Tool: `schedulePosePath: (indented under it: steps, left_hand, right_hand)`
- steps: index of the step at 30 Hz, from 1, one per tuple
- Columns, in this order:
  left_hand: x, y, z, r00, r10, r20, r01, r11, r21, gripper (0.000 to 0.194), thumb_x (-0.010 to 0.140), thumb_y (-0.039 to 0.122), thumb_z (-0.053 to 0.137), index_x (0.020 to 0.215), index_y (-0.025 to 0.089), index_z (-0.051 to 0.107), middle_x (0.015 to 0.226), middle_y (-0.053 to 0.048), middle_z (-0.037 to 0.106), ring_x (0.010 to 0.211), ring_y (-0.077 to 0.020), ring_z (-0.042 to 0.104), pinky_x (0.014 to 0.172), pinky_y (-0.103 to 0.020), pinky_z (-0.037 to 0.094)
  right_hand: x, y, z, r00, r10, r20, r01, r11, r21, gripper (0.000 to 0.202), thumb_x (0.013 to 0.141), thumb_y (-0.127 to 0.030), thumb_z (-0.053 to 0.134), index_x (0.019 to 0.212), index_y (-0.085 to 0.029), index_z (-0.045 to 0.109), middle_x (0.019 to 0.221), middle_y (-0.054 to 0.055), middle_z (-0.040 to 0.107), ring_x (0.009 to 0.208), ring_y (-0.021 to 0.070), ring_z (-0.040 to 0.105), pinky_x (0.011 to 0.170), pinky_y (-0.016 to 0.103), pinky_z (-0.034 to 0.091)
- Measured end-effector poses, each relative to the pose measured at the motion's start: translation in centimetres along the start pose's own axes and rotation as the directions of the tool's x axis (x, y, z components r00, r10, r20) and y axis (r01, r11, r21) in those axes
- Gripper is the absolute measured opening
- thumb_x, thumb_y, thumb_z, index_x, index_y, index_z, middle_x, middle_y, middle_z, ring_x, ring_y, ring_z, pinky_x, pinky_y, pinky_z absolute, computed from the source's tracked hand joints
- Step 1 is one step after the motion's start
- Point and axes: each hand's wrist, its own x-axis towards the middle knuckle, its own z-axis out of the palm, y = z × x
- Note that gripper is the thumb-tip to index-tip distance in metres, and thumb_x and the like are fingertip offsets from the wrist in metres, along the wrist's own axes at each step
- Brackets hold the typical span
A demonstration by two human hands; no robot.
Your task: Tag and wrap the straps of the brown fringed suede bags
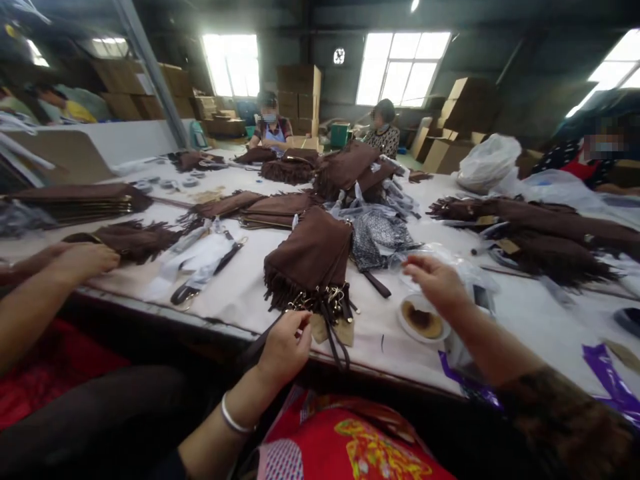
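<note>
A stack of dark brown fringed bags (pixel 313 247) lies on the table in front of me, metal clasps and thin dark straps (pixel 336 343) at its near end. At that near end is my left hand (pixel 286 343), a white bangle on its wrist. Its fingers are closed in a pinch; what they hold, if anything, is too small to make out. My right hand (pixel 433 283) is raised beside a white dish (pixel 406 325) holding a yellowish pad with a dark brown stain. Its fingertips are pressed together, and I cannot make out anything between them. Clear plastic wrapping lies behind it.
More brown bags (pixel 350 167) are piled farther back, with others (pixel 550 227) at the right. A co-worker's hands (pixel 83 260) touch a fringed bag at the left. Straps in plastic (pixel 200 267) lie between us. Purple wrapping (pixel 607 380) lies at the right edge.
</note>
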Motion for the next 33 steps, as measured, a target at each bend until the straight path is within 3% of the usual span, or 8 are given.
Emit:
schedulePosePath:
  steps: [1, 4, 7, 12, 16, 26, 30, 33]
  left_hand:
    - [0.1, -0.4, 0.3, 0.997, -0.078, 0.025, 0.079, 0.996, -0.049, 0.020, 0.087, 0.020, 0.053, 0.102, 0.017, 0.067, 0.097, -0.009, 0.070, 0.090, -0.0207, 0.066, 0.083, -0.034, 0.054]
    - [0.3, -1.1, 1.3, 0.956, -0.271, 0.111, 0.289, 0.931, -0.222, 0.019, 0.086, 0.024, 0.057, 0.100, 0.018, 0.069, 0.094, -0.008, 0.073, 0.085, -0.0199, 0.069, 0.078, -0.031, 0.055]
    - [0.3, -0.9, 2.2, 0.901, -0.386, 0.200, 0.434, 0.813, -0.387, 0.018, 0.085, 0.025, 0.058, 0.098, 0.018, 0.068, 0.090, -0.008, 0.074, 0.080, -0.0198, 0.071, 0.072, -0.030, 0.056]
    - [0.9, 0.5, 2.4, 0.795, -0.528, 0.299, 0.601, 0.619, -0.506, 0.013, 0.080, 0.021, 0.062, 0.091, 0.016, 0.065, 0.087, -0.010, 0.073, 0.073, -0.0201, 0.071, 0.055, -0.026, 0.053]
    - [2.5, 1.3, 2.5, 0.723, -0.616, 0.314, 0.656, 0.468, -0.592, 0.021, 0.076, 0.022, 0.068, 0.095, 0.014, 0.064, 0.085, -0.009, 0.072, 0.064, -0.0168, 0.068, 0.047, -0.022, 0.048]
    - [6.9, 1.2, 6.4, 0.517, -0.746, 0.419, 0.701, 0.088, -0.708, 0.025, 0.080, 0.025, 0.064, 0.064, 0.017, 0.047, 0.051, 0.007, 0.043, 0.038, -0.0042, 0.035, 0.037, -0.017, 0.026]
    - [6.5, 1.4, 5.0, 0.541, -0.706, 0.457, 0.688, 0.059, -0.723, 0.020, 0.079, 0.021, 0.062, 0.066, 0.017, 0.047, 0.050, 0.009, 0.036, 0.037, -0.0033, 0.028, 0.037, -0.017, 0.022]
    - [6.1, 1.9, 3.8, 0.613, -0.634, 0.472, 0.660, 0.082, -0.747, 0.022, 0.076, 0.024, 0.065, 0.067, 0.018, 0.046, 0.051, 0.010, 0.034, 0.038, -0.0033, 0.027, 0.038, -0.018, 0.022]
  right_hand:
    - [-2.4, 1.2, 3.0, 0.993, -0.114, -0.027, 0.103, 0.962, -0.252, 0.012, 0.080, -0.025, 0.068, 0.091, -0.027, 0.072, 0.088, 0.003, 0.074, 0.080, 0.0186, 0.067, 0.078, 0.034, 0.052]
    - [-9.0, 3.5, 9.9, 0.949, -0.047, 0.311, 0.236, 0.759, -0.607, 0.024, 0.087, -0.040, 0.059, 0.093, -0.020, 0.070, 0.091, 0.008, 0.073, 0.081, 0.0233, 0.066, 0.076, 0.037, 0.050]
    - [-12.6, 4.7, 12.8, 0.926, 0.048, 0.373, 0.281, 0.572, -0.770, 0.035, 0.083, -0.045, 0.062, 0.105, -0.018, 0.067, 0.098, 0.011, 0.072, 0.088, 0.0264, 0.066, 0.073, 0.035, 0.047]
    - [-13.2, 4.4, 11.9, 0.948, 0.106, 0.301, 0.209, 0.508, -0.836, 0.020, 0.088, -0.033, 0.055, 0.090, -0.018, 0.066, 0.087, 0.009, 0.071, 0.081, 0.0228, 0.065, 0.070, 0.031, 0.041]
    - [-13.8, 3.2, 11.2, 0.952, -0.012, 0.305, 0.263, 0.540, -0.800, 0.019, 0.087, -0.035, 0.057, 0.088, -0.018, 0.064, 0.083, 0.007, 0.069, 0.076, 0.0214, 0.062, 0.068, 0.030, 0.038]
    - [-15.3, 3.9, 10.6, 0.904, -0.163, 0.397, 0.427, 0.418, -0.802, 0.014, 0.091, -0.026, 0.051, 0.084, -0.018, 0.060, 0.081, 0.006, 0.065, 0.076, 0.0200, 0.061, 0.068, 0.031, 0.038]
    - [-15.0, 4.6, 8.8, 0.940, -0.106, 0.326, 0.338, 0.434, -0.835, 0.016, 0.089, -0.029, 0.054, 0.088, -0.016, 0.063, 0.085, 0.009, 0.066, 0.081, 0.0231, 0.062, 0.072, 0.033, 0.042]
    - [-13.7, 4.5, 8.5, 0.948, -0.114, 0.298, 0.298, 0.651, -0.698, 0.028, 0.089, -0.037, 0.055, 0.104, -0.016, 0.065, 0.101, 0.011, 0.067, 0.091, 0.0236, 0.062, 0.079, 0.034, 0.046]
